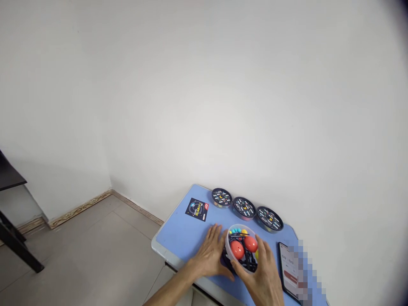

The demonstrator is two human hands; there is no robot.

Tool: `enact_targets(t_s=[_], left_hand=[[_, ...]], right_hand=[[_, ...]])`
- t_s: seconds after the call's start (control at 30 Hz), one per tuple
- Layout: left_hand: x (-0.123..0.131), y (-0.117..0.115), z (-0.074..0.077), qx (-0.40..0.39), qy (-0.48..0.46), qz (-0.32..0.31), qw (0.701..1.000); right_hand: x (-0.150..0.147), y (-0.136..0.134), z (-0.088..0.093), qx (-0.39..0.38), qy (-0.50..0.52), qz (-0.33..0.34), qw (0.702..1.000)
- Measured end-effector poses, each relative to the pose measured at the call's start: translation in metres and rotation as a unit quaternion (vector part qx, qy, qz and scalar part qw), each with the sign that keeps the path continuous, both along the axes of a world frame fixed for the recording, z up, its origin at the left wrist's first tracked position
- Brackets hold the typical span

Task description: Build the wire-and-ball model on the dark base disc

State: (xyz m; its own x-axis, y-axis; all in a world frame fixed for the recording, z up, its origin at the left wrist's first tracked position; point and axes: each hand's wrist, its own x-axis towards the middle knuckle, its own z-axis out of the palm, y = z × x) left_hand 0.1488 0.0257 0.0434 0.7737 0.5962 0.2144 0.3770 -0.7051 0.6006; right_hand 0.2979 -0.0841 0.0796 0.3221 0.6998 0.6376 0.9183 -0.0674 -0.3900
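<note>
My right hand (266,276): nearest me, cupping the tub's right side, fingers curled on it.
My left hand (212,254): flat-fingered against the tub's left side.
Tub (242,248): clear round plastic, on the blue table (178,236), holding red balls and beads; probably light, slick, flexible, so grip both walls.
Beyond tub: three black lidded tins (245,208).

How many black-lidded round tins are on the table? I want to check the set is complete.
3, in a row along the blue table's far edge by the wall: left tin, middle tin, right tin. None seems hidden.
</note>
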Motion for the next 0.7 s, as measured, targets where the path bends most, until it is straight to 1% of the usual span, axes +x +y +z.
enact_targets(t_s=[0.07, 0.17, 0.2, 0.23, 0.3, 0.37, 0.43, 0.53, 0.7], left_hand=[[-0.031, 0.005, 0.000, -0.004, -0.015, 0.059, 0.998], [-0.085, 0.009, -0.006, 0.008, -0.061, 0.184, 0.981], [-0.101, 0.009, -0.009, 0.009, -0.078, 0.215, 0.974], [-0.115, 0.009, -0.012, 0.010, -0.092, 0.229, 0.969], [-0.136, 0.006, -0.016, 0.021, -0.113, 0.221, 0.968], [-0.146, 0.002, -0.017, 0.027, -0.114, 0.188, 0.975], [-0.148, -0.002, -0.016, 0.029, -0.102, 0.153, 0.982], [-0.144, -0.003, -0.014, 0.033, -0.083, 0.119, 0.989], [-0.141, 0.001, -0.012, 0.025, -0.068, 0.124, 0.990]], right_hand=[[-0.019, 0.009, 0.000, -0.005, 0.000, 0.023, 1.000], [-0.052, 0.025, -0.007, -0.027, 0.000, 0.036, 0.999], [-0.064, 0.031, -0.012, -0.028, -0.001, 0.044, 0.999], [-0.075, 0.038, -0.017, -0.031, 0.001, 0.052, 0.998], [-0.095, 0.050, -0.029, -0.026, -0.002, 0.063, 0.998], [-0.109, 0.061, -0.042, -0.025, -0.010, 0.068, 0.997], [-0.118, 0.067, -0.052, -0.028, -0.019, 0.068, 0.997], [-0.121, 0.071, -0.063, -0.038, -0.022, 0.062, 0.997], [-0.114, 0.072, -0.073, -0.041, -0.025, 0.067, 0.997]])
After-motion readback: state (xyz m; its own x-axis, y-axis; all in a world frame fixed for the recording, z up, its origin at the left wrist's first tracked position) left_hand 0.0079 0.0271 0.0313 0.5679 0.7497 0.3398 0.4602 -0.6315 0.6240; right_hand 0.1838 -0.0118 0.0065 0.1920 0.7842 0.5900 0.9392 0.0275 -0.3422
